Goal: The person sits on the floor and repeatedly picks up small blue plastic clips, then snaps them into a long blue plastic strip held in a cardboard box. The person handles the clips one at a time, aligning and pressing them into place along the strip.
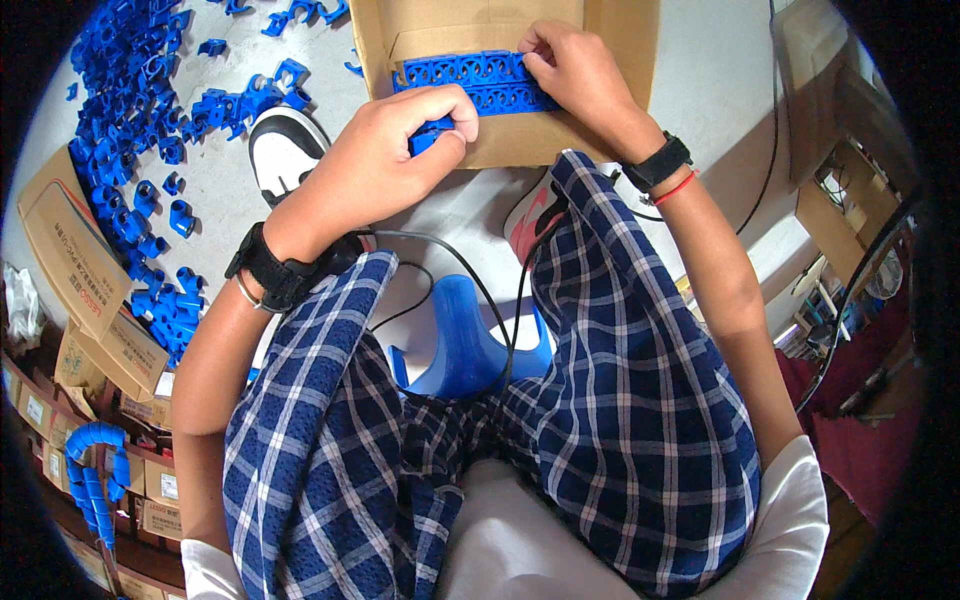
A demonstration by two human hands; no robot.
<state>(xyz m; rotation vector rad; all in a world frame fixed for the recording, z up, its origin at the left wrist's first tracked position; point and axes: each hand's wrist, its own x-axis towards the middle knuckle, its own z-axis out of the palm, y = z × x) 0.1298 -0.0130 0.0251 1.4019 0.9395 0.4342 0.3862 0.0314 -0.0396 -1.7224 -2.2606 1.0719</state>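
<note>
Two rows of blue plastic pipe clips (465,70) stand side by side inside an open cardboard box (510,148) between my feet. My left hand (405,145) is closed around a blue pipe clip (428,134) at the near left of the rows; fingers and thumb cover part of it. At the right end of the rows, my right hand (580,75) has its thumb and fingers pinched together, touching or very close to the last clips. Whatever lies between those fingertips is hidden.
Many loose blue clips (120,150) are heaped on the floor at left. Flattened cardboard (75,240) and stacked cartons (160,480) lie beyond them. A blue stool (455,345) shows between my legs. Black cables (430,238) cross there. A cluttered shelf (850,220) stands at right.
</note>
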